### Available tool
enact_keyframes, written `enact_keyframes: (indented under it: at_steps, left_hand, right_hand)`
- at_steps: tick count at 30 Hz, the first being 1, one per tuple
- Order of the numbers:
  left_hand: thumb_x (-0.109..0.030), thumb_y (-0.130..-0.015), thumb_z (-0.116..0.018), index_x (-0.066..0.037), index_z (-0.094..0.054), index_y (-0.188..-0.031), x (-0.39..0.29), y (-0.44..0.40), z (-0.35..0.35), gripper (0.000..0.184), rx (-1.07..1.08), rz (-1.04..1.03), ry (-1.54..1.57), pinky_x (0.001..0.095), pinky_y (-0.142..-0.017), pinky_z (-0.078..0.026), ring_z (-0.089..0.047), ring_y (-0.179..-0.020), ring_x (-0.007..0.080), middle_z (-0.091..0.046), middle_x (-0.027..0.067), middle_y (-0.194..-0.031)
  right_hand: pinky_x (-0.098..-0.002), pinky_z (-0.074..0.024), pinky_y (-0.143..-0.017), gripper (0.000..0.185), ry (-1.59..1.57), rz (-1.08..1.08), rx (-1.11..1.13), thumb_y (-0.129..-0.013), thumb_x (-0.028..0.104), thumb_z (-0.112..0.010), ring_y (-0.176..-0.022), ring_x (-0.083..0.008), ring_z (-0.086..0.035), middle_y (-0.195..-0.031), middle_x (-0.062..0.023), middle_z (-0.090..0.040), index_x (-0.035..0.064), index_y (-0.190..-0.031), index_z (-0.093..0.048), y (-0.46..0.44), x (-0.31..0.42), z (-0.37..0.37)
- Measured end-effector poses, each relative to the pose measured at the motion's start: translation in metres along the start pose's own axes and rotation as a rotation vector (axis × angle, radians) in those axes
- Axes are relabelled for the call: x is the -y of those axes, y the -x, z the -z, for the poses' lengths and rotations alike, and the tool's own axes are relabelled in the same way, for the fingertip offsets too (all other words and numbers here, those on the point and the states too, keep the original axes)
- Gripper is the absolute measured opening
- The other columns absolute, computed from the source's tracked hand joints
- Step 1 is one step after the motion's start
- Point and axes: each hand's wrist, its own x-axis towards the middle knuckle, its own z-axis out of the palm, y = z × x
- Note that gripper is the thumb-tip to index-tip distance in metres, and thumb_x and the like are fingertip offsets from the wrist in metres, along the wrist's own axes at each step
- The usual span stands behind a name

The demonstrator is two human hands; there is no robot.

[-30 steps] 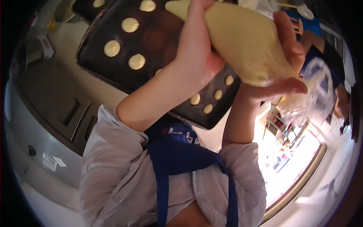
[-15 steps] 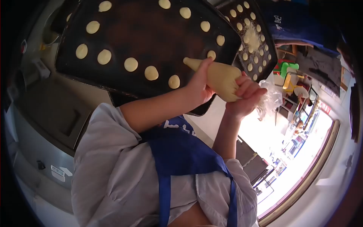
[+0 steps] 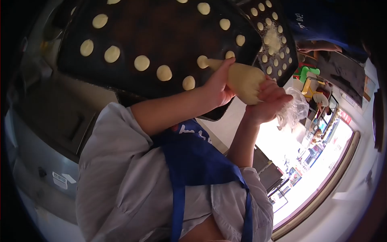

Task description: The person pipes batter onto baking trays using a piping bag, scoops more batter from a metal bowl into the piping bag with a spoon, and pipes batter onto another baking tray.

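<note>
A piping bag (image 3: 246, 82) of pale yellow batter is held between both hands above the near right part of a dark baking tray (image 3: 161, 36). My left hand (image 3: 219, 84) is wrapped round the bag's front part, close behind the nozzle. Fingers of my right hand (image 3: 272, 97) close round the bag's gathered rear, and its clear plastic end (image 3: 294, 109) hangs out beyond them. The tip touches or nearly touches a small batter round (image 3: 202, 61). Several other rounds, such as one (image 3: 164, 73), lie along the tray's sides.
A second tray (image 3: 288, 66) at the upper right bears many small rounds and a pale spill. Beyond it stands a person in a blue apron (image 3: 322, 20), one arm over that side. A green stool (image 3: 308, 72) and a bright opening lie to the right.
The bag has swung down and left over the tray since the first frame. Since the second it has shifted slightly right, and a new round shows at its tip.
</note>
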Motion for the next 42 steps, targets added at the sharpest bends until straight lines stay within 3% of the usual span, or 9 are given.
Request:
enact_keyframes:
  at_steps: [2, 6, 18, 21, 24, 25, 30, 32, 42]
  left_hand:
    - [-0.041, -0.095, -0.042, -0.005, -0.055, -0.104, -0.009, 0.004, -0.01, 0.039, -0.202, -0.065, -0.065, 0.0324, -0.087, -0.048, -0.06, -0.098, 0.017, -0.062, 0.0061, -0.103]
    - [-0.042, -0.094, -0.042, -0.006, -0.056, -0.105, -0.013, 0.026, -0.012, 0.04, -0.089, -0.301, -0.118, 0.0311, -0.092, -0.043, -0.058, -0.101, 0.0153, -0.062, 0.0048, -0.103]
    - [-0.046, -0.095, -0.038, -0.001, -0.052, -0.113, -0.047, 0.03, 0.002, 0.05, -0.192, -0.216, 0.038, 0.0365, -0.098, -0.04, -0.054, -0.11, 0.0213, -0.058, 0.0095, -0.114]
    - [-0.042, -0.091, -0.05, -0.003, -0.051, -0.11, -0.048, 0.03, 0.001, 0.043, -0.115, -0.182, 0.111, 0.0327, -0.094, -0.044, -0.058, -0.102, 0.0174, -0.06, 0.0074, -0.105]
    - [-0.043, -0.094, -0.043, -0.004, -0.053, -0.111, -0.061, 0.023, -0.004, 0.044, -0.155, -0.141, 0.086, 0.0354, -0.096, -0.04, -0.055, -0.108, 0.0198, -0.059, 0.0084, -0.11]
    - [-0.043, -0.094, -0.043, -0.004, -0.053, -0.111, -0.065, 0.029, -0.008, 0.044, -0.156, -0.15, 0.089, 0.0354, -0.096, -0.04, -0.055, -0.108, 0.0198, -0.059, 0.0084, -0.11]
    - [-0.044, -0.093, -0.041, -0.004, -0.054, -0.11, -0.078, 0.061, -0.03, 0.045, -0.15, -0.343, -0.008, 0.0343, -0.096, -0.04, -0.055, -0.108, 0.0192, -0.06, 0.008, -0.11]
    - [-0.045, -0.093, -0.04, -0.004, -0.053, -0.111, -0.087, 0.056, -0.019, 0.047, -0.119, -0.367, 0.0, 0.0347, -0.097, -0.04, -0.055, -0.108, 0.0195, -0.06, 0.0081, -0.111]
    - [-0.044, -0.094, -0.04, -0.002, -0.052, -0.112, -0.098, 0.059, -0.015, 0.047, -0.132, -0.346, 0.131, 0.0361, -0.098, -0.039, -0.054, -0.109, 0.0198, -0.059, 0.0082, -0.112]
  right_hand:
    - [-0.0391, -0.0405, -0.089, 0.055, -0.209, 0.093, 0.031, -0.101, 0.042, -0.018, -0.054, -0.0152, -0.037, -0.045, 0.0008, -0.026, 0.0171, -0.053, -0.027, 0.0, 0.003, -0.004]
    - [-0.0387, -0.0405, -0.09, 0.054, -0.3, 0.091, 0.173, -0.1, 0.042, -0.019, -0.052, -0.0147, -0.039, -0.044, 0.0031, -0.027, 0.0199, -0.052, -0.029, 0.0, 0.012, -0.017]
    - [-0.0336, -0.0406, -0.084, 0.053, -0.154, -0.039, 0.381, -0.101, 0.039, -0.019, -0.049, -0.0145, -0.033, -0.042, 0.0006, -0.026, 0.0167, -0.054, -0.028, -0.007, -0.005, -0.051]
    - [-0.0351, -0.0419, -0.084, 0.053, -0.126, -0.031, 0.28, -0.101, 0.039, -0.018, -0.048, -0.0145, -0.033, -0.042, 0.0007, -0.025, 0.0169, -0.055, -0.027, -0.006, -0.002, -0.057]
    - [-0.0349, -0.0433, -0.078, 0.053, -0.14, 0.103, 0.228, -0.102, 0.038, -0.018, -0.043, -0.0139, -0.036, -0.044, 0.0012, -0.034, 0.0168, -0.056, -0.033, -0.006, 0.002, -0.071]
    - [-0.0368, -0.0439, -0.082, 0.054, -0.141, 0.108, 0.223, -0.101, 0.041, -0.016, -0.046, -0.0143, -0.033, -0.043, 0.0016, -0.024, 0.0182, -0.054, -0.026, -0.004, 0.007, -0.077]
    - [-0.0355, -0.044, -0.08, 0.054, -0.349, 0.157, 0.378, -0.102, 0.04, -0.016, -0.046, -0.0133, -0.034, -0.042, 0.0034, -0.027, 0.0189, -0.053, -0.027, -0.008, 0.011, -0.091]
    - [-0.0338, -0.0428, -0.074, 0.052, -0.319, 0.239, 0.598, -0.101, 0.041, -0.013, -0.045, -0.0132, -0.036, -0.044, 0.0036, -0.031, 0.017, -0.06, -0.035, -0.015, 0.003, -0.1]
    - [-0.0316, -0.0409, -0.068, 0.047, -0.354, 0.149, 0.547, -0.099, 0.047, -0.024, -0.046, -0.0124, -0.036, -0.049, 0.0035, -0.03, 0.0155, -0.067, -0.037, -0.011, -0.012, -0.114]
